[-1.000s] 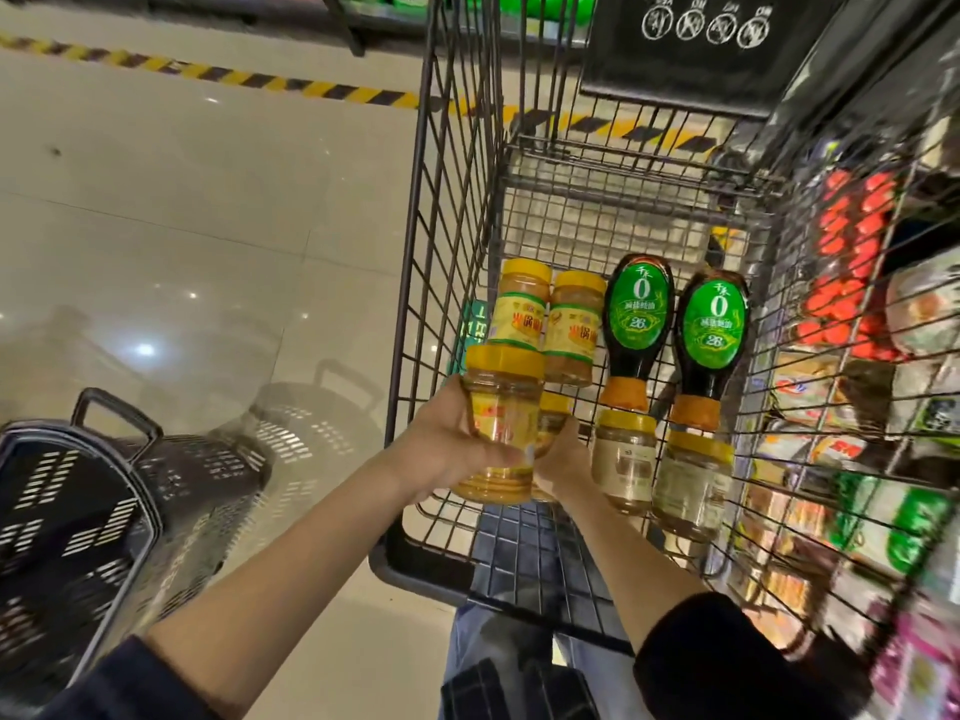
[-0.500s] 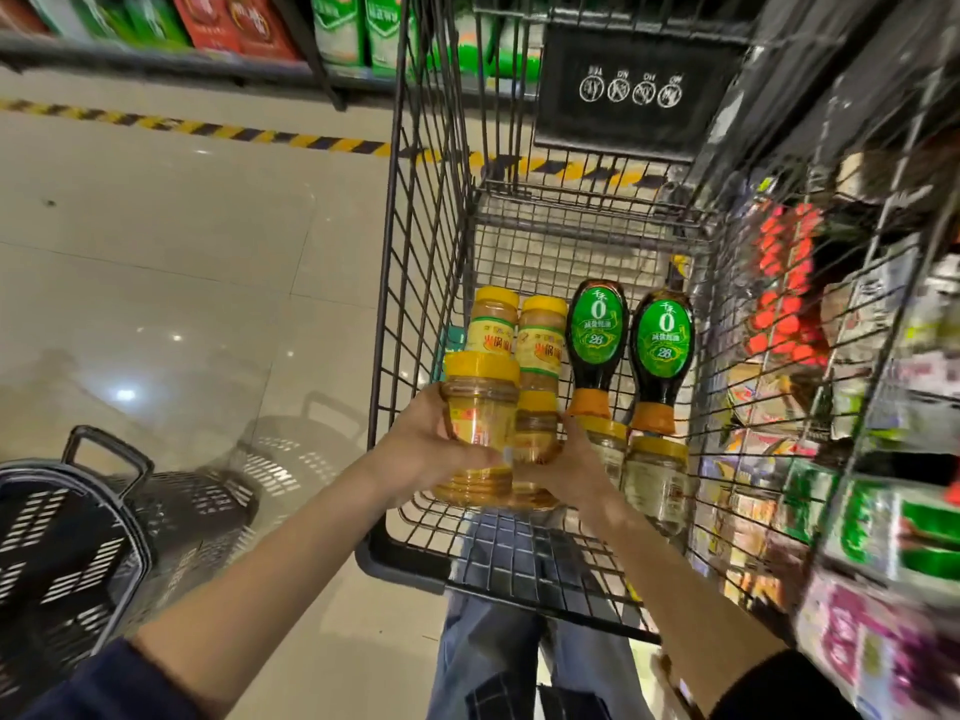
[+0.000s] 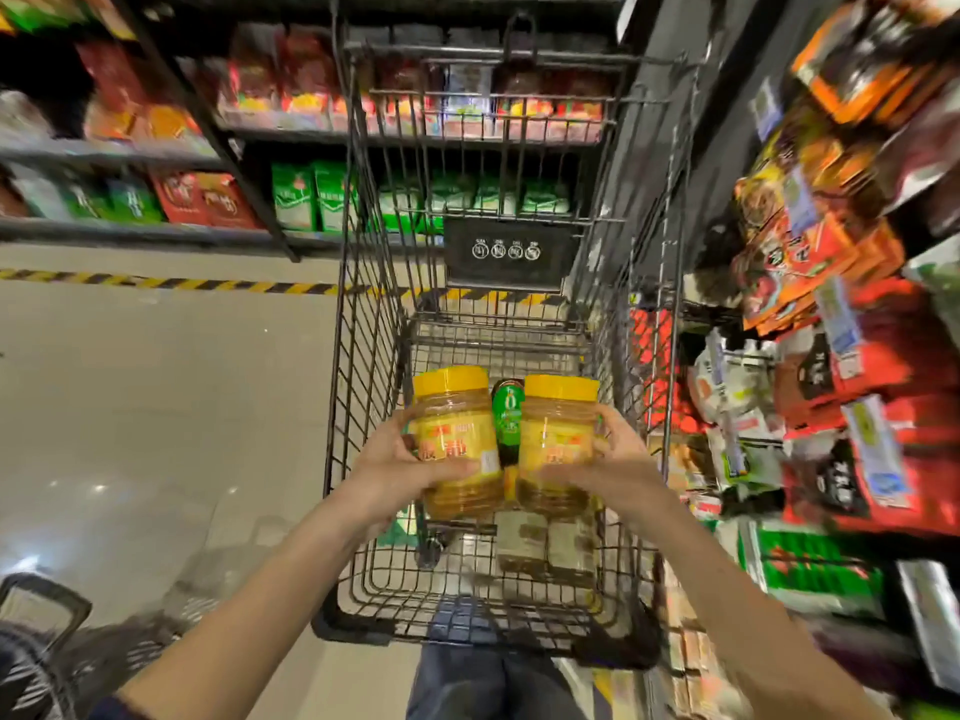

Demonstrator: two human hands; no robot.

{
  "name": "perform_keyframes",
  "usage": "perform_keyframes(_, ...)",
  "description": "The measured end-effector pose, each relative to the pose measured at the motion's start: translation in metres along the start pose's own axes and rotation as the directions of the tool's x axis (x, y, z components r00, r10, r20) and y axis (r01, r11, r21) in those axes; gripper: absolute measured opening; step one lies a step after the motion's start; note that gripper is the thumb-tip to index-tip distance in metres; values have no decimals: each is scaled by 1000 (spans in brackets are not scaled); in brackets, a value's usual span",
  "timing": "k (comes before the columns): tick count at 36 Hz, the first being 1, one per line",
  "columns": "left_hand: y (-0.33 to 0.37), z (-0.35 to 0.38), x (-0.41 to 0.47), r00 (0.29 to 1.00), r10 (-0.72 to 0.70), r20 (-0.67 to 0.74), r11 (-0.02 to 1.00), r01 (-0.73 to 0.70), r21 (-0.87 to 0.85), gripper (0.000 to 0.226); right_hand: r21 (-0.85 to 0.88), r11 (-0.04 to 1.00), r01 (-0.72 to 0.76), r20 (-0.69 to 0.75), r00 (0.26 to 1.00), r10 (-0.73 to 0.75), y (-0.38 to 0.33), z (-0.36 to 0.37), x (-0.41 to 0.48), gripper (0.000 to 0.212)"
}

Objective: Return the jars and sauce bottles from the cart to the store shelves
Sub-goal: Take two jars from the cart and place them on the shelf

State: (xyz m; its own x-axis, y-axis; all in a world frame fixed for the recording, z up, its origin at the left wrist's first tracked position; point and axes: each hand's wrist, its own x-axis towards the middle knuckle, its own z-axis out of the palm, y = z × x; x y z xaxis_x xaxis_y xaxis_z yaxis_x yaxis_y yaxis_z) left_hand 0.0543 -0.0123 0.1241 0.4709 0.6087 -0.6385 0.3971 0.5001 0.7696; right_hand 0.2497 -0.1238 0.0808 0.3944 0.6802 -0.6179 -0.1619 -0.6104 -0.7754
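I hold two yellow-lidded jars upright above the black wire cart (image 3: 358,356). My left hand (image 3: 395,465) grips the left jar (image 3: 460,444) and my right hand (image 3: 618,459) grips the right jar (image 3: 558,449). Between them shows the green label of a dark sauce bottle (image 3: 508,415) lying in the cart. Two pale jars (image 3: 545,548) lie blurred on the cart floor below my hands. Other items behind the held jars are hidden.
Store shelves (image 3: 831,330) packed with orange and red packets run along the right, close to the cart. More shelves (image 3: 156,200) with green and red bags stand ahead across a yellow-black floor stripe (image 3: 156,282). A black basket (image 3: 36,646) sits at bottom left.
Both hands have lifted a jar each out of the cart; the right hand's jar is now clear and raised. The view has tilted upward, showing the shelves ahead.
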Motion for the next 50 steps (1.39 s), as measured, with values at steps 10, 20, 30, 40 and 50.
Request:
perform_keyframes(10, 70, 40, -19, 978, 204, 54, 976, -207, 72, 92, 23, 971, 240, -209, 951, -230, -61, -56, -65, 93)
perform_keyframes(20, 128, 72, -39, 873, 390, 293, 873, -452, 185, 120, 56, 917, 395, -540, 785, -305, -81, -74, -155, 92)
perform_keyframes(30, 147, 108, -103, 594, 414, 690, 703, -690, 172, 95, 13, 919, 394, -827, 521, -212, -62, -26, -297, 92)
perform_keyframes(40, 107, 173, -231, 253, 269, 929, 642, -766, 23, 108, 31, 929, 369, -994, 111, -11, -9, 33, -453, 96)
perform_keyframes(50, 27, 221, -389, -128, 134, 983, 619, -764, -183, 84, 43, 937, 346, -957, -253, 138, 76, 101, -611, 91)
